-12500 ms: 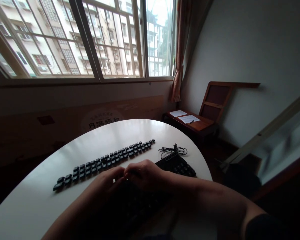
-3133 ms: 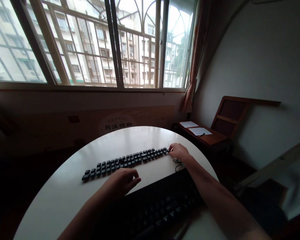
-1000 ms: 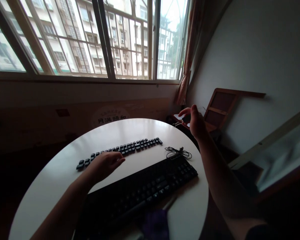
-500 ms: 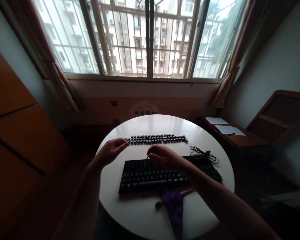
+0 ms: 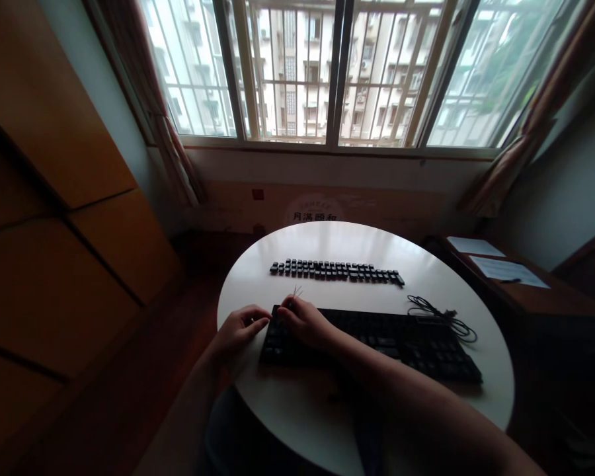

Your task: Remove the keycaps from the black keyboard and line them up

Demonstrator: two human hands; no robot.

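Note:
A black keyboard (image 5: 391,337) lies across the round white table. Over its left end is my right hand (image 5: 305,320), fingers closed on a wire keycap puller (image 5: 297,291) whose thin wires stick up past the fingertips. Close beside it, at the keyboard's upper left corner, my left hand (image 5: 242,328) is closed, thumb and forefinger together; whatever may be between them is too small to make out. Behind the keyboard, removed black keycaps (image 5: 337,270) stand in rows. My right hand and forearm cover part of the keyboard.
A coiled black cable (image 5: 441,314) rests at the right on the white table (image 5: 322,238). Below the keyboard, a dark purple cloth (image 5: 367,430) hangs at the near edge, partly behind my forearm. Papers (image 5: 508,270) and a pen lie on a brown side table.
My left hand has come down from beside the keycap rows to the keyboard's left corner. My right hand has moved left along the keyboard, and the puller's wires now point up. The view has shifted.

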